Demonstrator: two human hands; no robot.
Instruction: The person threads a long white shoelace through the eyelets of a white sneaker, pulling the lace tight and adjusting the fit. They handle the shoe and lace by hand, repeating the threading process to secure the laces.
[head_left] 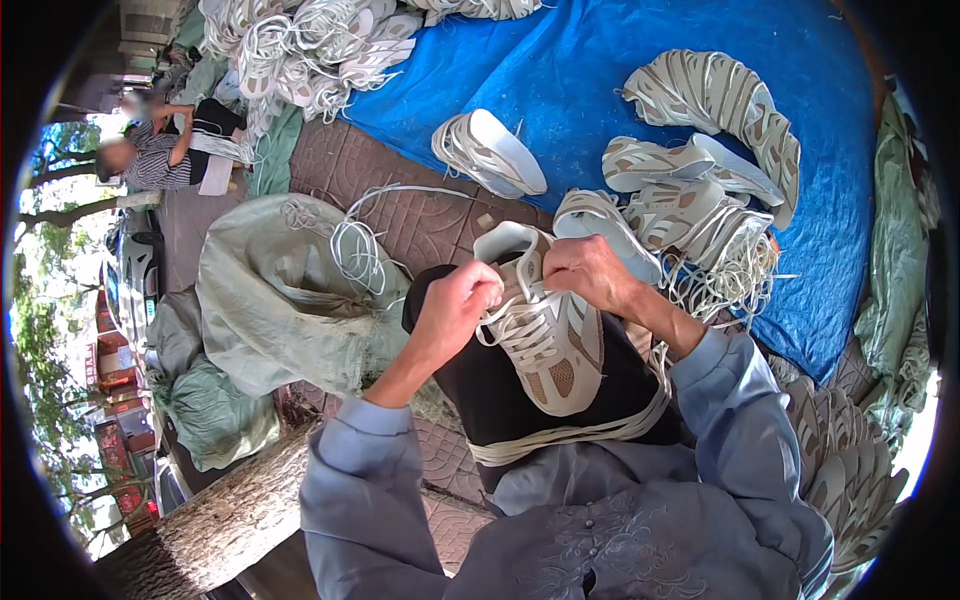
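Lacing a beige-and-white shoe [572, 382] looks like the step in hand. It rests on black cloth [635, 390], toe pointing toward the worker's grey-blue shirt [640, 540]. The left hand [462, 302] pinches at the laces [525, 337] by the tongue; the right hand [588, 270], curled closed opposite, seems to pinch there too, though its fingertips are partly hidden. I'd say the next move calls for an even pull on both sides, keeping the shoe steady.

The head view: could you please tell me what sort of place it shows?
Probably an outdoor work spot beside a street: shoes lie on a blue tarp over paving, with a tree trunk close by and a car beyond.
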